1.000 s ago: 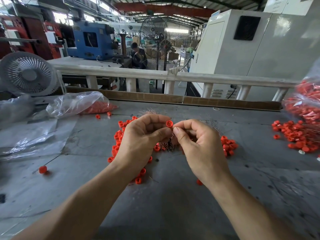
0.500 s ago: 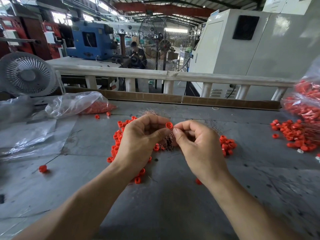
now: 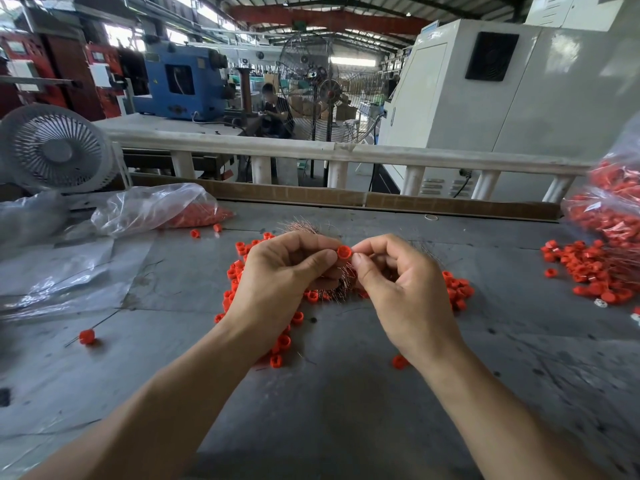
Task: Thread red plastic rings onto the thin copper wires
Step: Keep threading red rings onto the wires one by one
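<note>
Barely shifted since half a second ago: both hands at the same spot above the middle of the frame, ring turned a touch more open-end-up between them.

Left hand (image 3: pixel 284 282): fingers curled, pinching the red ring (image 3: pixel 344 252) between thumb and forefinger, just above frame centre. Right hand (image 3: pixel 401 289): thumb and forefinger pressed together right against the ring's right side, other fingers curled; presumably pinching a wire, too thin to make out. Hands nearly touching at the ring.

Under and behind the hands: bundle of copper wires (image 3: pixel 341 282), bristling out past the knuckles toward the upper middle. Around it on the grey table (image 3: pixel 346 427): loose rings (image 3: pixel 239 271) scattered left of the left hand, a smaller cluster (image 3: pixel 457 289) right of the right hand, a single one just below the right wrist.

Lower left: one ring already on a wire (image 3: pixel 86 337), lying apart from the rest. Upper left: clear bag (image 3: pixel 156 209) with red pieces inside, small white fan (image 3: pixel 55 150) behind it. Far right: heaped pile of rings (image 3: pixel 595 271) with wires, and above it a full bag (image 3: pixel 613 209) at the frame edge.

Across the top: white railing (image 3: pixel 311 152), blue machine, large standing fan, seated person, big white cabinet at the upper right.
</note>
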A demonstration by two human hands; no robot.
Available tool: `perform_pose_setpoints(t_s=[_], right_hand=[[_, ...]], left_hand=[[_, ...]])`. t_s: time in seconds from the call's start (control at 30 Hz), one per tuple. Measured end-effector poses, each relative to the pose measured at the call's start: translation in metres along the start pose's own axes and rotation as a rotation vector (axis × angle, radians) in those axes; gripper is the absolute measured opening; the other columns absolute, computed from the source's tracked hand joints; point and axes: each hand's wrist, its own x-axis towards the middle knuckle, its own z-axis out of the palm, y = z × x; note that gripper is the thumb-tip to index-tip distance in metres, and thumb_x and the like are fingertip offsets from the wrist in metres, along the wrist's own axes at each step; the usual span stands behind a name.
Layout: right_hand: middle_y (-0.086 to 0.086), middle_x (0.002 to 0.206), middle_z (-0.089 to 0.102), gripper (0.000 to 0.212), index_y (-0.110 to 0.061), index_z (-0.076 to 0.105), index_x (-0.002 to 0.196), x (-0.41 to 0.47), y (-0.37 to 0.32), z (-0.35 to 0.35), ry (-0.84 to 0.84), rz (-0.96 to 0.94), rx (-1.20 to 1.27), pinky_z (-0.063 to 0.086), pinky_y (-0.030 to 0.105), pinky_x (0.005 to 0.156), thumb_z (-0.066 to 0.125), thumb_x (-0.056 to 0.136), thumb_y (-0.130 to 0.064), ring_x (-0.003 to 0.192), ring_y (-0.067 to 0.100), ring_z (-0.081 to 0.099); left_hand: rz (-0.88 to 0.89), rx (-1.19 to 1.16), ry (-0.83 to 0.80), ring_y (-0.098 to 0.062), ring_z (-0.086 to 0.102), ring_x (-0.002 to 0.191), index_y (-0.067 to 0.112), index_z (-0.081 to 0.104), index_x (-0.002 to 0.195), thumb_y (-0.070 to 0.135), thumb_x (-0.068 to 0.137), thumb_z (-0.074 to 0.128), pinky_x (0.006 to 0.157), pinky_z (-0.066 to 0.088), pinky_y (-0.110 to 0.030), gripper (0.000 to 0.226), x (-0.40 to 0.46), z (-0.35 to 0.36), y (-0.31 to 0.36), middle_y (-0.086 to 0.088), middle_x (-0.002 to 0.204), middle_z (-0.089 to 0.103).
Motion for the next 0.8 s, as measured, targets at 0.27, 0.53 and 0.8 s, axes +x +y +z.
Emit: perform_pose_setpoints(t_s=[0.27,0.53,0.8], right_hand=[[0.001,0.073,0.067,0.013,-0.027,0.071,0.091,0.0002,0.0022,-0.0008,-0.019,-0.024,-0.004,0.053,0.038,0.062,0.069,0.096,-0.015,0.067,0.019,0.063],[0.001,0.073,0.067,0.012,-0.025,0.071,0.091,-0.0005,0.0005,-0.0010,-0.028,-0.022,-0.009,0.053,0.036,0.062,0.069,0.096,-0.014,0.068,0.018,0.063],[0.004,0.075,0.069,0.015,-0.026,0.071,0.089,-0.0002,-0.0025,-0.0022,-0.059,-0.012,0.021,0.052,0.043,0.067,0.068,0.097,-0.013,0.072,0.026,0.064]], left_hand=[[-0.006,0.001,-0.014,-0.022,0.076,0.083,0.006,0.078,0.099,0.002,0.093,0.068,0.074,0.061,-0.027,0.012,0.0001,-0.0015,-0.0003,-0.014,0.092,0.078],[-0.016,0.005,-0.010,-0.023,0.076,0.083,0.011,0.079,0.095,0.004,0.092,0.070,0.074,0.062,-0.028,0.012,-0.0001,-0.0021,0.0001,-0.014,0.092,0.078],[-0.067,-0.052,-0.028,-0.019,0.073,0.080,0.012,0.079,0.104,0.006,0.090,0.071,0.072,0.060,-0.026,0.017,0.0010,-0.0028,-0.0007,-0.014,0.092,0.078]])
